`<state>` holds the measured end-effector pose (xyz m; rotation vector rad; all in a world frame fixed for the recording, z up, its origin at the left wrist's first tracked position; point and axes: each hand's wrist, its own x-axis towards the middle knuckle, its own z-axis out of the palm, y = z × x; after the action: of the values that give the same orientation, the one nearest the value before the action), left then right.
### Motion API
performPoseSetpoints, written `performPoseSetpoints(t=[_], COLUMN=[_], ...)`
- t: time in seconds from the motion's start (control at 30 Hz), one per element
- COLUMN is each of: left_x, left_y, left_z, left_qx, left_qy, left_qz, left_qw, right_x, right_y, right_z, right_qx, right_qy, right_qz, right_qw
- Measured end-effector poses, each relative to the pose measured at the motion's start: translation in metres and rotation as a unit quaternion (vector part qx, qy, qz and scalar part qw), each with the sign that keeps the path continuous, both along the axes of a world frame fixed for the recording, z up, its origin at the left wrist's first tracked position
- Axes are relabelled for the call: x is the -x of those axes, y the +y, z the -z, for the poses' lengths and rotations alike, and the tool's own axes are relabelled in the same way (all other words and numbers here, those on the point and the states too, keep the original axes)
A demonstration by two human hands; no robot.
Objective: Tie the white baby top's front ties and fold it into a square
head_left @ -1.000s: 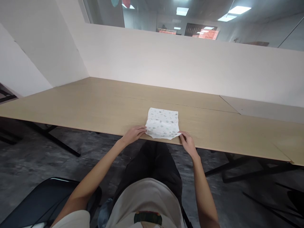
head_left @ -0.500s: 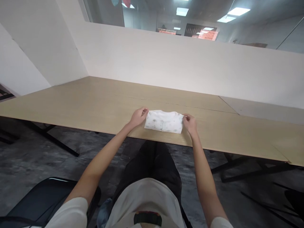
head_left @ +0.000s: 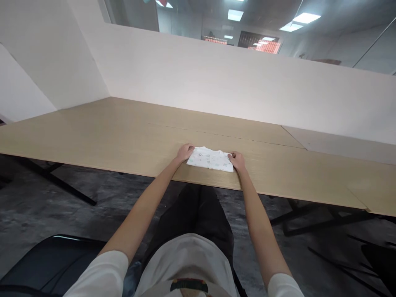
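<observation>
A small white garment [head_left: 210, 160] with little scattered prints lies folded on the wooden table [head_left: 148, 148] near its front edge. Its top edge dips in the middle like a neckline, and a line runs down its centre. My left hand [head_left: 185, 152] grips the upper left corner, fingers curled at the edge. At the upper right corner, my right hand [head_left: 237, 160] holds the cloth, with the thumb on top and fingers bent behind. Parts of the fingertips of both hands are hidden.
A white wall [head_left: 192, 78] with a glass window above borders the table's far side. A grey board [head_left: 349, 144] lies along the back right. A black chair [head_left: 52, 264] stands at my lower left, and dark table legs [head_left: 68, 185] show underneath.
The garment has come down flat onto the table, its front edge lower and smoother. My right hand has moved left and inward with its corner; my left hand has shifted slightly.
</observation>
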<state>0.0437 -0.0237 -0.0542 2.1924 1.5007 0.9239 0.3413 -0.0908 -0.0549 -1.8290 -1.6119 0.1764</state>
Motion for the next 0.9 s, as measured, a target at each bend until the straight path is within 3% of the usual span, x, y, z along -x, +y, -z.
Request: performPoseSetpoints(t=[0.13,0.57,0.9], left_x=[0.002,0.003,0.003], left_y=[-0.001,-0.009,-0.010], left_z=[-0.001,-0.002,-0.003], left_qx=[0.013,0.038,0.040], left_qy=[0.025,-0.051,-0.044], left_qz=[0.008,0.004,0.000], left_qw=[1.000,0.998,0.998], right_x=[-0.003,-0.004,-0.003], right_y=[0.001,0.001,0.000], right_z=[0.002,0.003,0.002], right_qx=[-0.002,0.007,0.012], right_qy=[0.032,0.054,0.063], right_qz=[-0.020,0.001,0.011], right_qw=[0.999,0.999,0.998])
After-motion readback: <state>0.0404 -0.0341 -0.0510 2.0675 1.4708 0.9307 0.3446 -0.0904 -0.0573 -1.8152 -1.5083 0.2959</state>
